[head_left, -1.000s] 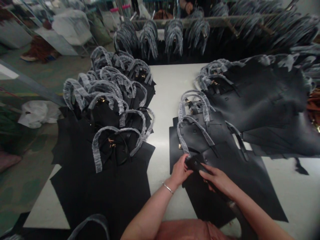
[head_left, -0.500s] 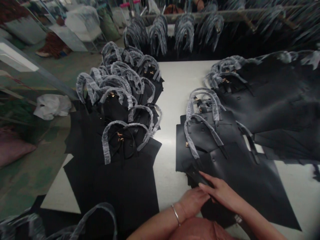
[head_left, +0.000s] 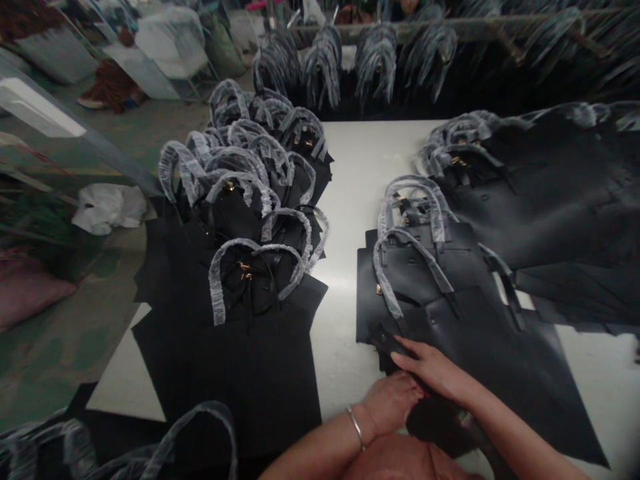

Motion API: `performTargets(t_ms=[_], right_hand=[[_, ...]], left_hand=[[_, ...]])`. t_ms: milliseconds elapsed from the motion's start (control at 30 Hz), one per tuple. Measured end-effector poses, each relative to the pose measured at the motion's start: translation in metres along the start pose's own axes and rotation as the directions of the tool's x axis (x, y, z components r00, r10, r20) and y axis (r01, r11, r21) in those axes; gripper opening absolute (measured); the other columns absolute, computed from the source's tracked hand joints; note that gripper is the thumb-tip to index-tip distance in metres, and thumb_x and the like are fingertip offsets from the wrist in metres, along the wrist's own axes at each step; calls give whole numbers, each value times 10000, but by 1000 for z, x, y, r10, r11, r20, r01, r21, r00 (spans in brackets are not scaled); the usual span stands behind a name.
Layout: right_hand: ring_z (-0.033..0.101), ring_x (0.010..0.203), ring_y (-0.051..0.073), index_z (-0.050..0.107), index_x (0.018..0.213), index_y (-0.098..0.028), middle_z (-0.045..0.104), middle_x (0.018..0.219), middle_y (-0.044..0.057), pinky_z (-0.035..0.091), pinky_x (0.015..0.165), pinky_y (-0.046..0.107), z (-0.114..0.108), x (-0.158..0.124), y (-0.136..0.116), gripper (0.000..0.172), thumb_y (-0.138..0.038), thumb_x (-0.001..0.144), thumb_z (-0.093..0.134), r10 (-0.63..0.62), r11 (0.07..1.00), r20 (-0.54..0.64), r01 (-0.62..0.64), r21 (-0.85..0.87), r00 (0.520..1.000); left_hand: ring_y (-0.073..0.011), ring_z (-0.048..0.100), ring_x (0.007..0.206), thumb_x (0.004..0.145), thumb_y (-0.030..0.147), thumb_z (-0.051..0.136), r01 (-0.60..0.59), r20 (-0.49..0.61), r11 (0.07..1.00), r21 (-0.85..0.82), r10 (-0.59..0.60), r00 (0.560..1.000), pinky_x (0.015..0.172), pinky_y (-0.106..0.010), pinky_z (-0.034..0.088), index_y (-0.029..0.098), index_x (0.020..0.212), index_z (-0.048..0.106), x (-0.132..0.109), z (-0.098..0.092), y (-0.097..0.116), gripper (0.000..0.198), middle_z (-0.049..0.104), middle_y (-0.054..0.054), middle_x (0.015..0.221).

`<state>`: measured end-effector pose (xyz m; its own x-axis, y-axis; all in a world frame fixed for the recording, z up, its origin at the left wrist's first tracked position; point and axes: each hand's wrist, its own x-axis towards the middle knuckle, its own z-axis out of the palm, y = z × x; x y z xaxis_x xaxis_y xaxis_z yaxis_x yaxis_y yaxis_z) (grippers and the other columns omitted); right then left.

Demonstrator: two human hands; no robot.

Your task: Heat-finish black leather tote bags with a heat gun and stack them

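A black leather tote bag (head_left: 465, 320) lies flat on the white table (head_left: 350, 173) in front of me, its handles (head_left: 405, 267) wrapped in clear plastic. My right hand (head_left: 430, 367) rests fingers-out on the bag's lower left corner, over a dark strap piece (head_left: 385, 340). My left hand (head_left: 390, 403), with a silver bracelet on the wrist, is curled at the bag's near edge just below the right hand; what its fingers hold is hidden.
A stack of black bags with wrapped handles (head_left: 240, 253) fills the left of the table. More bags (head_left: 540, 187) lie at the right. Further bags hang on a rail (head_left: 380, 60) at the back. A white sack (head_left: 107, 207) lies on the green floor at left.
My left hand has drawn back from the strap toward me and curled at the bag's near edge. My right hand stayed on the bag's corner. The view shifted slightly left.
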<state>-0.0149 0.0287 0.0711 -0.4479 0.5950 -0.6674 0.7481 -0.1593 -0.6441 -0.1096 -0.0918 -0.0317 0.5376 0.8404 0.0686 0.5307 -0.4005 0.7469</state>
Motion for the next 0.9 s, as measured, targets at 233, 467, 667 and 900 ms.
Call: performTargets(t_ms=[233,467,667,900], right_hand=[[613,491,165,499,1369,-111,721,779,56,504,541,286,12,14,-33,657,-459,816,568,-36,997,-73,40,65,997],[555,483,121,431,1405,-199,599,660,-33,460,473,234,-54,-39,1,683,-480,807,605,45,904,-385,126,408,922],[525,403,105,498,1304,-194,589,607,-32,404,366,201,-119,-52,76,594,-455,794,653,320,780,-432,24,625,843],[508,365,105,564,1162,-167,588,568,-25,381,322,193,-153,-17,105,463,-447,804,652,304,720,-359,34,693,882]], left_hand=[[-175,536,1109,923,175,421,61,-11,998,-6,-61,998,964,-313,447,186,1098,593,-4,4,3,246,639,-47,1114],[-223,546,978,791,137,522,86,-93,994,68,-79,992,906,-376,482,178,952,607,12,8,6,186,636,-61,1024],[-221,428,1256,917,249,443,7,-163,978,207,27,986,1042,-383,394,191,1225,532,93,-19,10,326,498,-70,1351],[-263,138,1431,940,474,383,-20,-21,918,397,31,999,1158,-467,186,216,1424,356,129,-27,2,549,202,-56,1554]])
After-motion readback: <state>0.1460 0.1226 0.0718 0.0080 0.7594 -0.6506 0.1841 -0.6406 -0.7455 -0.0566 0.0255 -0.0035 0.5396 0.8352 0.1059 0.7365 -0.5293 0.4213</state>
